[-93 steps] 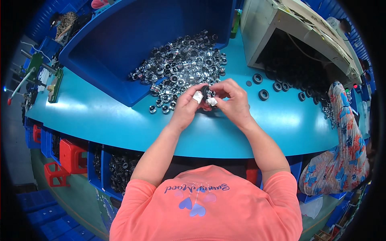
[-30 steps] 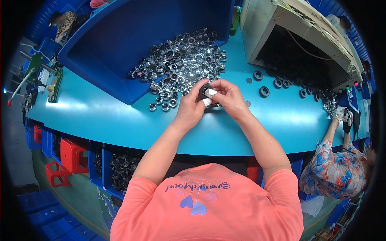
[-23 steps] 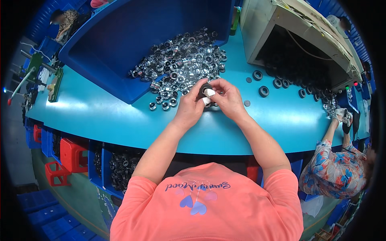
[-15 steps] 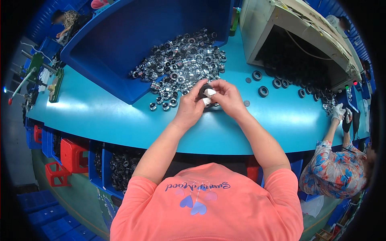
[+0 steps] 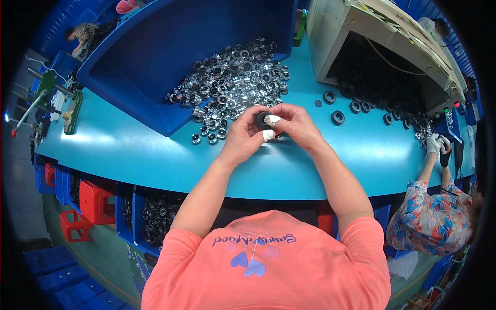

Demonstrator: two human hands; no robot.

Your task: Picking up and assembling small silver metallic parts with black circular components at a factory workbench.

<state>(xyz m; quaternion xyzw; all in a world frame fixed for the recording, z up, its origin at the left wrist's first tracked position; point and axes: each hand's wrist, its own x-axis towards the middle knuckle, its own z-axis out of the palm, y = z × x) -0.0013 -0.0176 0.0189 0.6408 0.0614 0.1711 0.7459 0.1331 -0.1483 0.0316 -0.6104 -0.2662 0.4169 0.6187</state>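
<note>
**A two-handed grasp and its weak points**

The left hand (image 5: 241, 137) and the right hand (image 5: 298, 124) both grasp one black ring (image 5: 259, 122), held between them over the desk (image 5: 155, 164), just in front of the heap of shiny parts (image 5: 240, 85) that spreads out of the blue bin (image 5: 129, 90). White wraps (image 5: 268, 135) cover both thumbs; the right thumb lies across the ring's face, the left one below it. From where I stand, I cannot tell whether anything sits inside the ring. The likeliest fault, in my judgement, is a slip: a wrapped thumb may feel less and slide under uneven pressure, tilting the ring out of the grasp. If dropped, it could roll into the heap, or toward the loose black rings (image 5: 334, 120) near the pale cabinet (image 5: 330, 36), and be confused with them.
</note>
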